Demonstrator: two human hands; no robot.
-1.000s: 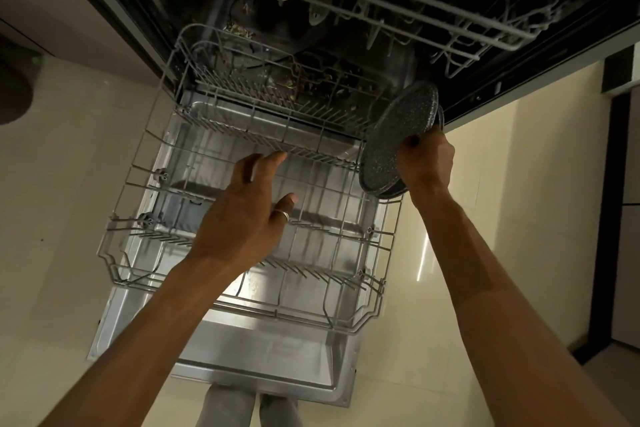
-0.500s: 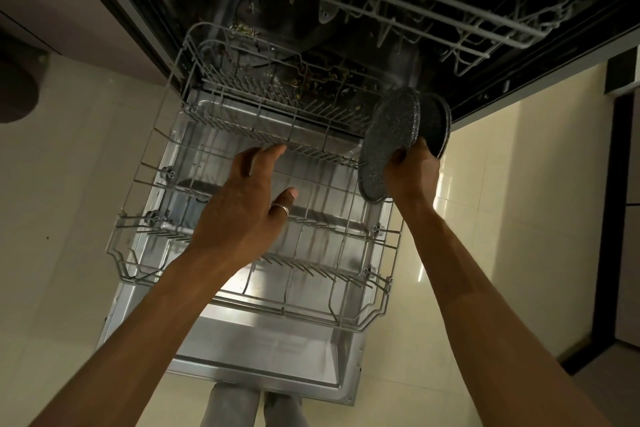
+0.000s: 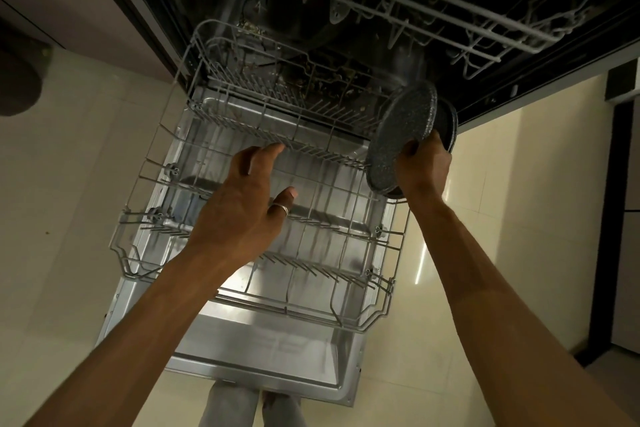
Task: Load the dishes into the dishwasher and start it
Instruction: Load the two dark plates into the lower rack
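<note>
Free room between lower rack's (image 3: 287, 313) tine rows (image 3: 311, 149); upper rack (image 3: 433, 3), apparently low, overhead

You are working in dim, warm light. Dishwasher cavity (image 3: 381, 28) sitting near black. Open door (image 3: 277, 354) catching soft sheen under your left forearm (image 3: 156, 315); thin bright streak glaring on floor (image 3: 420, 263) at right. Wide lens bowing frame edges. Lower rack (image 3: 287, 313) wires looking soft, slightly smeared.

No readable text, labels, brands, numbers; faint embossing on dishwasher door (image 3: 263, 352) illegible.
</note>
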